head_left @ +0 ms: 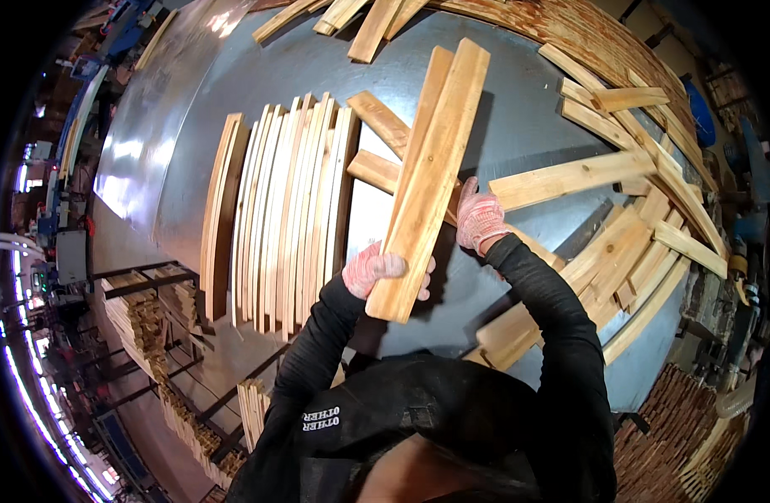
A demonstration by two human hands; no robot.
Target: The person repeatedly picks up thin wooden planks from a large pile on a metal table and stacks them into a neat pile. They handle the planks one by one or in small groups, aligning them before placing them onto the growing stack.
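Observation:
My left hand (370,270), in a pink-and-white knit glove, is closed around the near end of a pale wooden board (439,172). A second narrow board (429,105) lies along its left side, apparently in the same grip. Both slant up and away over the table. My right hand (481,220), gloved alike, is just right of the held boards, with its fingers extended and no board visibly gripped. Beside it is the end of a loose board (569,180). Two shorter boards (377,121) cross beneath the held pair, partly hidden by it.
A row of boards on edge (288,210) stands on the grey metal table (259,67) to the left. Loose boards (611,251) are heaped at the right, and more boards (372,29) lie at the far edge. Stacked wood (137,327) sits on a rack below left.

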